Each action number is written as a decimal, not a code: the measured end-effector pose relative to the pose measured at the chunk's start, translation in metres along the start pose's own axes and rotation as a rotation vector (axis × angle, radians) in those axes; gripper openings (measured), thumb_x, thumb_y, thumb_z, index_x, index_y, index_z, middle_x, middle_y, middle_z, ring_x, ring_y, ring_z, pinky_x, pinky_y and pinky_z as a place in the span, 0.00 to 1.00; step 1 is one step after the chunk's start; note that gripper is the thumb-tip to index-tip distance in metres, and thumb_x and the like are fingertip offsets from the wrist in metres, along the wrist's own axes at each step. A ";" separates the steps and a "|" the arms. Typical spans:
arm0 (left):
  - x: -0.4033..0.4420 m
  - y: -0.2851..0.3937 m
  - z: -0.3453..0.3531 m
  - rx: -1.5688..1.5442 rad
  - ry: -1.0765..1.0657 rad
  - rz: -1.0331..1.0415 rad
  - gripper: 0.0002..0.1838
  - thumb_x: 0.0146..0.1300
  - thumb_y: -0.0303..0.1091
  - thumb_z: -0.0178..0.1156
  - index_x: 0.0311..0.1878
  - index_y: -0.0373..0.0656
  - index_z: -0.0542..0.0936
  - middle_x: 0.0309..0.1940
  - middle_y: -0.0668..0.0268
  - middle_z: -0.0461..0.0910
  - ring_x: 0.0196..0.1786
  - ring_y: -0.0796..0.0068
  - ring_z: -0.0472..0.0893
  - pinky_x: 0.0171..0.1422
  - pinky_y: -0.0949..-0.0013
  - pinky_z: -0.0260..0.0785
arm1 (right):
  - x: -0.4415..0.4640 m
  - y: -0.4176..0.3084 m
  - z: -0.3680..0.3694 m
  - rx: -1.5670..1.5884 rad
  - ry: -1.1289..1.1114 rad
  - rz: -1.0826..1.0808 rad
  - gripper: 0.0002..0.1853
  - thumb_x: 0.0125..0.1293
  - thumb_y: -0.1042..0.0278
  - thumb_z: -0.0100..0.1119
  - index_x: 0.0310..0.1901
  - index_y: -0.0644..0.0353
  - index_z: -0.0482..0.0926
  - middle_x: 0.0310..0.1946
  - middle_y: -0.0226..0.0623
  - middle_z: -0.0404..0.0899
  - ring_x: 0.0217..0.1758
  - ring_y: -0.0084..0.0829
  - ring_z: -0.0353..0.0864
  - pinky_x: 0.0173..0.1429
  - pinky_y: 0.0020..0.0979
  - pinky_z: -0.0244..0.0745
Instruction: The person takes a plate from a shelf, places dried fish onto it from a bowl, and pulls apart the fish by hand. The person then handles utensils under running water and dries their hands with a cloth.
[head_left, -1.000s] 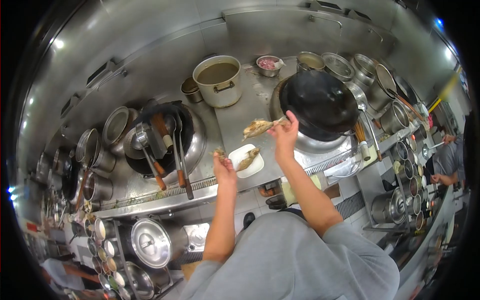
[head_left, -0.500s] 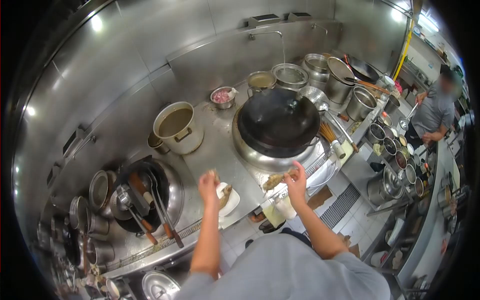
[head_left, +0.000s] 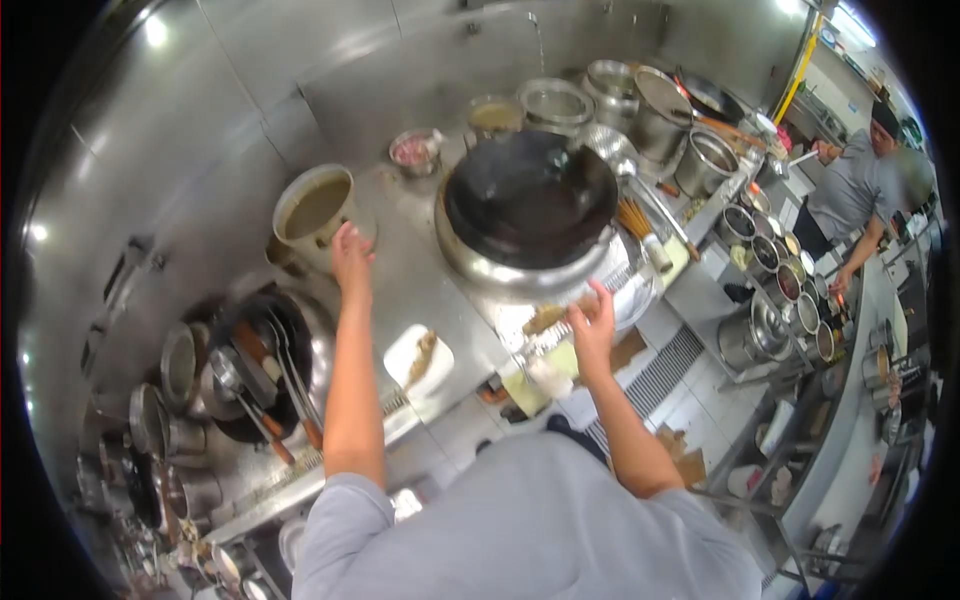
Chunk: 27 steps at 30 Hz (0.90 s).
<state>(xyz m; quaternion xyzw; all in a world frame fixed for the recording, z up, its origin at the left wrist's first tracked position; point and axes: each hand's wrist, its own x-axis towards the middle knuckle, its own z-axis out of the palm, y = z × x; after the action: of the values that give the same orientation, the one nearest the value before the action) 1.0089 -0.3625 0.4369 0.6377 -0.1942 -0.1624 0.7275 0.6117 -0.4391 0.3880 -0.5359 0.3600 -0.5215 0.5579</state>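
Observation:
My left hand (head_left: 352, 258) is stretched out beside the large stock pot (head_left: 318, 205), at its near right side, with fingers apart and nothing visible in them. Between the thumb and fingers of my right hand (head_left: 597, 325) is a brown, elongated piece of food, perhaps a small fish (head_left: 545, 319), held above the counter's front edge. A similar brown piece (head_left: 424, 352) lies on a white dish (head_left: 402, 358) at the counter edge between my arms. Behind my right hand, a dark wok (head_left: 535, 215) rests on its round steel burner.
A second wok (head_left: 250, 440) at left holds ladles and tools. A bowl of pink meat (head_left: 412, 151) and several pots stand along the back. Water runs from a tap (head_left: 540, 45). A co-worker (head_left: 855, 190) stands at right beside several seasoning containers (head_left: 787, 285).
My left hand has moved away from the white dish, up and left to the stock pot. My right hand stays near the counter edge with the brown piece. The camera view has shifted.

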 end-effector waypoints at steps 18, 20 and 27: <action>-0.279 -0.165 -0.169 0.503 0.308 0.072 0.15 0.63 0.32 0.61 0.52 0.40 0.76 0.42 0.63 0.79 0.41 0.70 0.78 0.47 0.69 0.70 | -0.042 0.093 0.150 -0.045 -0.493 0.448 0.27 0.61 0.83 0.53 0.62 0.60 0.62 0.35 0.35 0.72 0.35 0.25 0.76 0.37 0.28 0.81; -0.270 -0.171 -0.167 0.425 0.262 -0.167 0.18 0.62 0.39 0.63 0.52 0.43 0.76 0.42 0.64 0.79 0.39 0.74 0.77 0.41 0.70 0.72 | -0.045 0.101 0.158 -0.043 -0.489 0.486 0.27 0.60 0.83 0.53 0.62 0.60 0.62 0.35 0.35 0.71 0.34 0.25 0.76 0.37 0.28 0.81; -0.232 -0.188 -0.147 0.084 0.219 -0.685 0.15 0.61 0.42 0.64 0.46 0.45 0.76 0.31 0.68 0.80 0.29 0.78 0.78 0.28 0.69 0.74 | -0.051 0.129 0.165 -0.086 -0.418 0.498 0.27 0.58 0.83 0.55 0.61 0.60 0.65 0.35 0.35 0.71 0.31 0.24 0.76 0.31 0.26 0.81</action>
<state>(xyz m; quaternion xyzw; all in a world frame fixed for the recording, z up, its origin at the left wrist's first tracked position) 0.8804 -0.1487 0.2164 0.7086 0.1033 -0.3196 0.6205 0.7859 -0.3686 0.2824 -0.5500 0.3793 -0.2319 0.7070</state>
